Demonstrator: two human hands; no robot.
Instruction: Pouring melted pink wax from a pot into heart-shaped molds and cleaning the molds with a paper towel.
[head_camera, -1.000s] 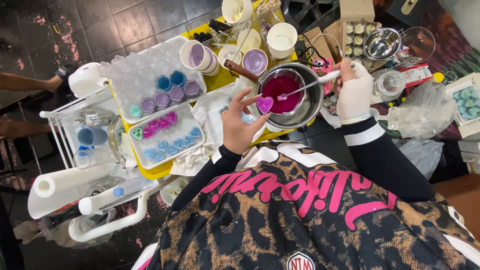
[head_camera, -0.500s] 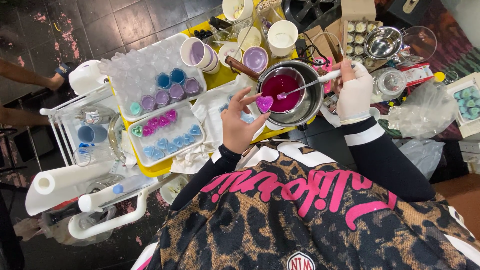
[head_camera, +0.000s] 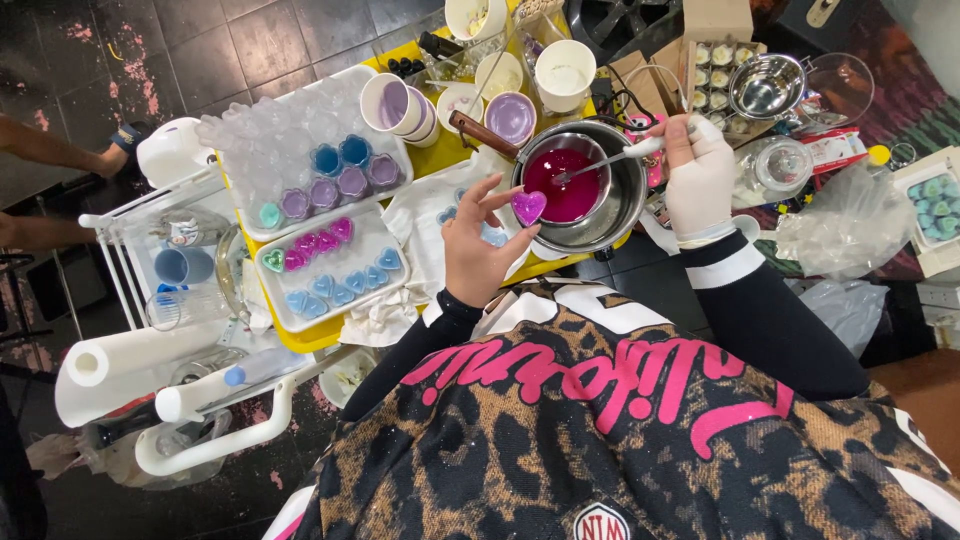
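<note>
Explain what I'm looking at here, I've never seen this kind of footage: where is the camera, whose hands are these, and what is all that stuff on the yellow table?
There is no machine here. One camera sits on a person's head and looks down over their leopard-print top at their own two bare-or-gloved hands.

The left hand pinches a small heart-shaped mould filled with pink-purple liquid. The right hand, in a white glove, holds a spoon that dips into a metal pot of deep pink liquid.

On the yellow table lie two white trays of little moulds, hearts and flowers in blue, purple, pink and teal, plus several white cups behind the pot. A paper towel roll hangs at the near left. Another person's arm shows at the far left edge.
</note>
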